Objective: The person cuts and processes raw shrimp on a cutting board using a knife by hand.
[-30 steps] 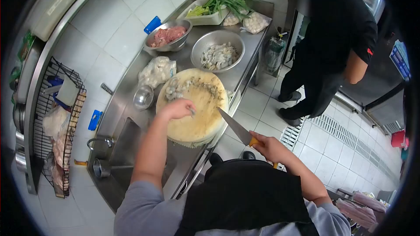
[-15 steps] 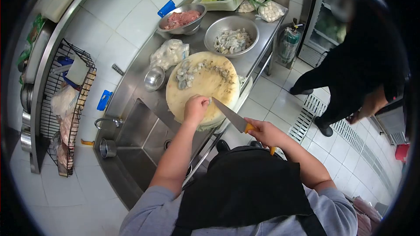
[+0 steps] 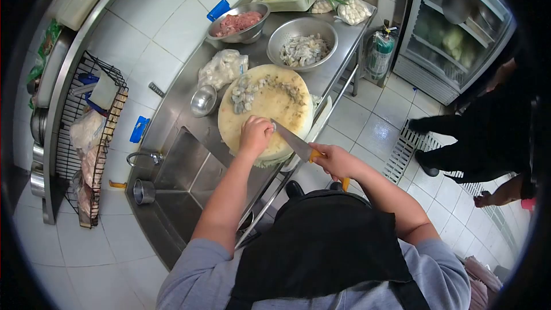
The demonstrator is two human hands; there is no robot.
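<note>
My left hand [image 3: 256,136] is closed over the near part of a round, thick chopping board [image 3: 272,109], pinching what looks like a small grey shrimp, mostly covered by the fingers. In my right hand [image 3: 336,162] is a kitchen knife [image 3: 291,141] with a yellow handle. Its blade points up and left, and the tip lies right beside my left fingertips. Peeled grey shrimp [image 3: 243,97] form a pile on the board's far left. Dark scraps [image 3: 294,93] are strewn along its far right edge. Beyond the board, a perforated metal colander [image 3: 278,35] holds more shrimp [image 3: 304,50].
A bowl of raw meat [image 3: 240,22], a white tray of greens [image 3: 293,3], a bag of pale pieces [image 3: 222,69] and a small metal bowl [image 3: 204,101] share the steel counter. The sink [image 3: 189,166] lies left. A co-worker [image 3: 482,123] stands right, near a glass-door fridge [image 3: 447,34].
Both hands have shifted slightly up, the right one also left, bringing the knife tip closer to the left fingertips. The co-worker has moved right and away from the fridge, uncovering its door.
</note>
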